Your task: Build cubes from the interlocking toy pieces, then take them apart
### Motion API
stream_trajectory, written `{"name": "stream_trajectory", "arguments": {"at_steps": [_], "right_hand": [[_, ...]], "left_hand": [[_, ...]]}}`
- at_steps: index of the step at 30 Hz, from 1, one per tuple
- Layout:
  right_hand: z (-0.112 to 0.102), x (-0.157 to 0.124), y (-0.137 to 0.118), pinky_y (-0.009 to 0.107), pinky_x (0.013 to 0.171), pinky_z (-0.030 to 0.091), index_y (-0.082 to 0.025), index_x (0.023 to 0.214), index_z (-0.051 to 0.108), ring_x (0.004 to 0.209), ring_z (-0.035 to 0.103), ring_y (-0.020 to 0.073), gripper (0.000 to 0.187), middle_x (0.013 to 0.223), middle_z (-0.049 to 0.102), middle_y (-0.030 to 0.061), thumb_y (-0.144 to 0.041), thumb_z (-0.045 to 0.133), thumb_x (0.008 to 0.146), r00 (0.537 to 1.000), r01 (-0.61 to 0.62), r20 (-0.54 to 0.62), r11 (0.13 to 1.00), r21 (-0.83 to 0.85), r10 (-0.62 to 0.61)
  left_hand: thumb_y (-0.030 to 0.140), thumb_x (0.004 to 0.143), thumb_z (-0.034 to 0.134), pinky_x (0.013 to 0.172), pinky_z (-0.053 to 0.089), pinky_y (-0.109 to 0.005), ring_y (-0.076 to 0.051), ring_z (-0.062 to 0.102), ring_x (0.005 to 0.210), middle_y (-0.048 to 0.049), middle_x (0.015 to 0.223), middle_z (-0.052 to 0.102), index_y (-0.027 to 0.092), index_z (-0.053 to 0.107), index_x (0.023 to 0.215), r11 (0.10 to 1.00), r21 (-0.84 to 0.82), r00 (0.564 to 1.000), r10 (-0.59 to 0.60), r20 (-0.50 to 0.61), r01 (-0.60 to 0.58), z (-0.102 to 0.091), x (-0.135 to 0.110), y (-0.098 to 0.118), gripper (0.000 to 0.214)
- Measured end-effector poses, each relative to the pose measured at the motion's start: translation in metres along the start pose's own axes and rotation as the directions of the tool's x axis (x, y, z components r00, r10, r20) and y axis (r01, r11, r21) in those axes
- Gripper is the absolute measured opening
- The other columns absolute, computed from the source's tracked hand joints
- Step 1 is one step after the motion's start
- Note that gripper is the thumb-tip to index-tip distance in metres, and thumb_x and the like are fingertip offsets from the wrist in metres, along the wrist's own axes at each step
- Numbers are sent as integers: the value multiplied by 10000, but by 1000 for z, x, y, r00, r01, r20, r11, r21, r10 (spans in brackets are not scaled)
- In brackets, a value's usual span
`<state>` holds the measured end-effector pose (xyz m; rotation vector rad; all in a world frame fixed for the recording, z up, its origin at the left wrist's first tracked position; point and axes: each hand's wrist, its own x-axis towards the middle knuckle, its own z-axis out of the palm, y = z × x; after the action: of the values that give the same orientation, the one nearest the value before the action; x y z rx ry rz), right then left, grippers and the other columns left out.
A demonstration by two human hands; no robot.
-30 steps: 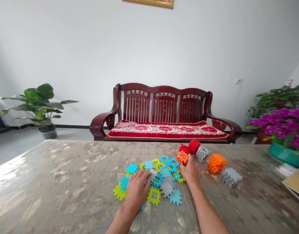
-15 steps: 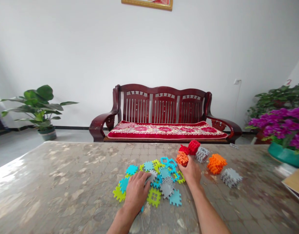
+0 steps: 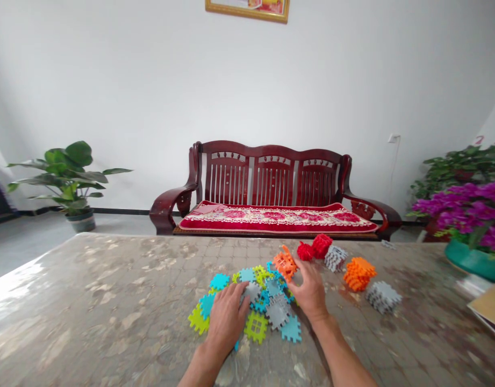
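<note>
My left hand (image 3: 228, 314) is low over a loose pile of interlocking plastic tiles, its thumb and fingers closed on a grey toothed tile (image 3: 252, 292). My right hand (image 3: 310, 290) grips several orange tiles (image 3: 285, 264) between thumb and fingers at the pile's back right edge; they sit slightly fanned. In the pile are blue tiles (image 3: 220, 281), green tiles (image 3: 256, 327) with window cut-outs, and another grey tile (image 3: 278, 312). My left palm covers part of the pile.
Right of the pile stand red stacks (image 3: 322, 245), a grey stack (image 3: 336, 258), an orange stack (image 3: 359, 274) and another grey stack (image 3: 384, 296). A teal flower pot (image 3: 473, 259) and a cardboard-coloured box (image 3: 489, 306) are on the table's right side. A wooden bench (image 3: 271, 172) stands behind.
My right hand has moved left with the orange tiles, away from the red stacks and to the pile's back edge. The orange tiles have fanned out. My left hand stays nearly still.
</note>
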<state>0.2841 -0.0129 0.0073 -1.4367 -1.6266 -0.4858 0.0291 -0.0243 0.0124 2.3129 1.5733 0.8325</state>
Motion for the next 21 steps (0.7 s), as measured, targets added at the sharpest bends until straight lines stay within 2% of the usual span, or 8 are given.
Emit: {"name": "stream_trajectory", "arguments": {"at_steps": [4, 8, 11, 16, 21], "right_hand": [[-5, 1, -31, 386, 948, 481, -223, 1251, 586, 1067, 592, 227, 470, 1143, 660, 81, -179, 562, 784, 984, 148, 86, 986, 79, -154], [-6, 2, -49, 377, 958, 479, -235, 1272, 574, 1078, 594, 215, 438, 1165, 659, 78, -218, 574, 835, 975, 187, 100, 977, 103, -198], [-6, 1, -49, 375, 971, 478, -222, 1262, 578, 1095, 595, 215, 412, 1164, 666, 85, -292, 591, 857, 984, 117, 120, 986, 122, -131], [-6, -2, -43, 360, 916, 510, -198, 1231, 606, 999, 642, 212, 385, 1088, 697, 100, -372, 523, 897, 978, -91, 199, 981, 170, 56], [-6, -3, -48, 337, 906, 511, -232, 1118, 672, 975, 660, 190, 308, 1039, 726, 74, -313, 430, 945, 961, -66, 276, 957, 282, -15]], "left_hand": [[352, 941, 399, 979, 443, -372, -224, 591, 1148, -92, 1237, 639, 213, 470, 1373, 991, -103, 994, -92, -49, 87, 3, 1, -1, 459], [391, 947, 374, 982, 447, -354, -213, 570, 1184, -104, 1337, 570, 203, 407, 1418, 979, -176, 989, -123, -83, 107, 1, 0, 0, 508], [409, 926, 434, 1010, 424, -376, -226, 553, 1200, -86, 1332, 570, 239, 455, 1388, 989, -143, 997, -55, -54, 47, -3, -1, 3, 493], [360, 824, 602, 1025, 398, -417, -255, 551, 1184, -68, 1307, 594, 263, 570, 1278, 994, -44, 995, 96, 1, -96, -5, -3, 6, 466], [343, 854, 574, 939, 441, -367, -224, 597, 1095, -48, 1184, 647, 266, 636, 1106, 996, -36, 997, 75, -36, -76, -2, -2, 3, 270]]}}
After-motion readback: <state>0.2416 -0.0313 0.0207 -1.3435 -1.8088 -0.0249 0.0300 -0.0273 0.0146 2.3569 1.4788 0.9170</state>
